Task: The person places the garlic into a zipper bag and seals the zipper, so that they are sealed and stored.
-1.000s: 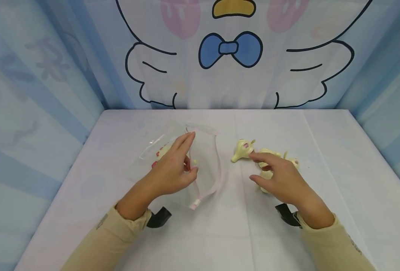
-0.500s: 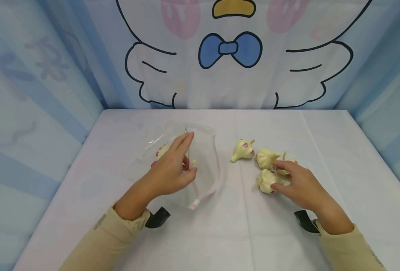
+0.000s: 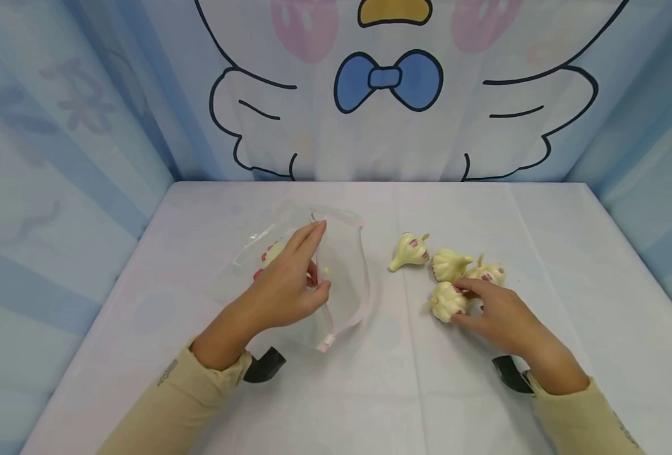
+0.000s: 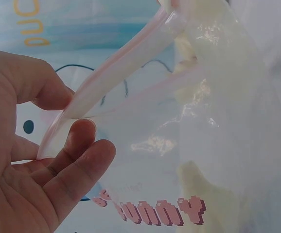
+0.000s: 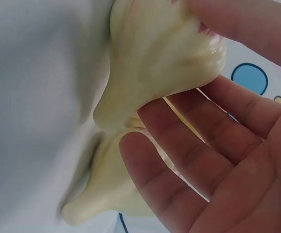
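My left hand (image 3: 285,284) pinches the opening edge of a clear zip bag (image 3: 347,284) with a pink seal strip, its mouth spread apart. Through the film in the left wrist view, a pale yellow shape (image 4: 196,187) shows behind pink lettering. On the right, my right hand (image 3: 501,316) grips the nearest garlic bulb (image 3: 446,302), thumb on one side and fingers on the other. That bulb, cream with purple-pink marks, fills the top of the right wrist view, and another garlic bulb (image 5: 116,179) lies just past the fingers.
Two more garlic bulbs, one behind (image 3: 448,264) and one to the right (image 3: 488,273), sit close against the gripped one. A separate bulb (image 3: 408,251) lies to their left, nearer the bag. A white cloth covers the table (image 3: 370,404); patterned curtains (image 3: 74,189) stand around it.
My right hand has drawn back from above the bulbs toward the right, then its fingers have come round the nearest garlic bulb. The left hand and bag stay put.
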A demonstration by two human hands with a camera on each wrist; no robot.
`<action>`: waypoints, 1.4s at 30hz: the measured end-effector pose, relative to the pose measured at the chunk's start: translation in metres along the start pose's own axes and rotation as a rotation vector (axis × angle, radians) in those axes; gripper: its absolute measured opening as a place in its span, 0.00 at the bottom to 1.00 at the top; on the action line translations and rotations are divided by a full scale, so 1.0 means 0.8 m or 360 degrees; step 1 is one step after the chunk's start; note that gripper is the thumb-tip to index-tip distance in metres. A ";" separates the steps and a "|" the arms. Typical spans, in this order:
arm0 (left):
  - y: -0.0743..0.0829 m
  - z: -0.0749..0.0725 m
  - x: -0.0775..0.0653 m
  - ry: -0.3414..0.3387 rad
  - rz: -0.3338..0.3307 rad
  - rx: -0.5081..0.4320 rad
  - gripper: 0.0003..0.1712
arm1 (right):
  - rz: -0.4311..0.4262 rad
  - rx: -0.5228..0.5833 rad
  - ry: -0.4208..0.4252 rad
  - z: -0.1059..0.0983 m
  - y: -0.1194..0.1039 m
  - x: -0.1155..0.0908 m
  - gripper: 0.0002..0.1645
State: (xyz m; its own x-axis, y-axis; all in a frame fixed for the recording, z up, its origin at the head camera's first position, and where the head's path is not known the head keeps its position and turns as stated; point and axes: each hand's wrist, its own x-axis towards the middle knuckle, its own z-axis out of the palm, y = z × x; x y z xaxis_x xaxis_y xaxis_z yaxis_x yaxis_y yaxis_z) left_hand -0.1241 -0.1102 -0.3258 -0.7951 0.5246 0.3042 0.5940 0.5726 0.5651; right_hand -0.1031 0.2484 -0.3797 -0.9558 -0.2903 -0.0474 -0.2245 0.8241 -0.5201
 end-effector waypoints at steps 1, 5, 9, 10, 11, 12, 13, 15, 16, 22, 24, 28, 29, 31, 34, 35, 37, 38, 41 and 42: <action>0.000 0.000 0.000 -0.0003 -0.0003 -0.0001 0.47 | 0.0003 0.0000 -0.0002 0.000 -0.001 0.000 0.37; 0.000 0.000 -0.001 -0.0013 -0.0019 -0.0008 0.47 | 0.0011 -0.0037 -0.0020 0.002 -0.002 0.002 0.37; -0.001 0.000 -0.002 -0.0017 -0.0032 -0.0008 0.48 | 0.0006 -0.0090 -0.0050 0.003 -0.003 0.003 0.39; -0.001 0.000 -0.002 -0.0018 -0.0036 -0.0006 0.48 | 0.0005 -0.0093 -0.0060 0.003 -0.003 0.003 0.39; -0.001 0.000 -0.002 -0.0020 -0.0038 -0.0003 0.48 | 0.0004 -0.0094 -0.0070 0.003 -0.004 0.003 0.39; -0.001 0.000 -0.002 -0.0019 -0.0036 -0.0001 0.48 | 0.0001 -0.0089 -0.0077 0.003 -0.004 0.003 0.39; -0.001 0.000 -0.002 -0.0020 -0.0036 0.0001 0.48 | 0.0000 -0.0086 -0.0085 0.003 -0.005 0.003 0.40; 0.000 0.000 -0.002 -0.0016 -0.0030 0.0002 0.48 | 0.0001 -0.0077 -0.0093 0.004 -0.008 0.004 0.40; -0.001 0.000 -0.002 -0.0017 -0.0032 0.0005 0.48 | -0.0001 -0.0075 -0.0095 0.005 -0.009 0.004 0.40; 0.000 0.000 -0.002 -0.0025 -0.0050 0.0009 0.48 | -0.0023 -0.0051 -0.0109 0.006 -0.010 0.006 0.38; 0.000 0.000 -0.002 -0.0026 -0.0058 0.0008 0.48 | -0.0035 -0.0044 -0.0106 0.008 -0.010 0.006 0.37; 0.000 0.000 -0.002 -0.0023 -0.0060 0.0005 0.48 | -0.0070 -0.0060 -0.0064 0.012 -0.009 0.007 0.32; 0.000 0.000 -0.003 -0.0018 -0.0054 0.0004 0.48 | -0.0077 -0.0063 -0.0055 0.014 -0.009 0.007 0.31; 0.000 0.000 -0.003 -0.0010 -0.0042 0.0003 0.48 | -0.0090 -0.0073 -0.0036 0.016 -0.008 0.007 0.29; 0.000 0.000 -0.003 0.0000 -0.0030 0.0013 0.48 | -0.0110 -0.0078 -0.0026 0.019 -0.008 0.007 0.30; 0.000 -0.001 -0.003 -0.0001 -0.0030 0.0018 0.48 | -0.0119 -0.0077 -0.0024 0.020 -0.008 0.007 0.30; 0.001 -0.001 -0.002 -0.0001 -0.0029 0.0022 0.48 | -0.0125 -0.0079 -0.0015 0.022 -0.008 0.008 0.31; 0.002 -0.002 -0.002 -0.0003 -0.0029 0.0023 0.48 | -0.0124 -0.0074 -0.0009 0.022 -0.009 0.009 0.31; 0.002 -0.002 -0.002 -0.0002 -0.0018 0.0014 0.48 | -0.0099 -0.0069 0.0005 0.021 -0.010 0.011 0.29; 0.002 -0.002 -0.002 -0.0002 -0.0018 0.0014 0.48 | -0.0085 -0.0073 0.0008 0.019 -0.010 0.011 0.28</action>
State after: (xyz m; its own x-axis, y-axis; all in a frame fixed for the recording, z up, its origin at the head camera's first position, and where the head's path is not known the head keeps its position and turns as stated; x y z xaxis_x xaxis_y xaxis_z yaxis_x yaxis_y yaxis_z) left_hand -0.1223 -0.1112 -0.3238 -0.8018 0.5189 0.2965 0.5858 0.5840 0.5620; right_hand -0.1067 0.2315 -0.3892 -0.9430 -0.3324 -0.0162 -0.2838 0.8287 -0.4824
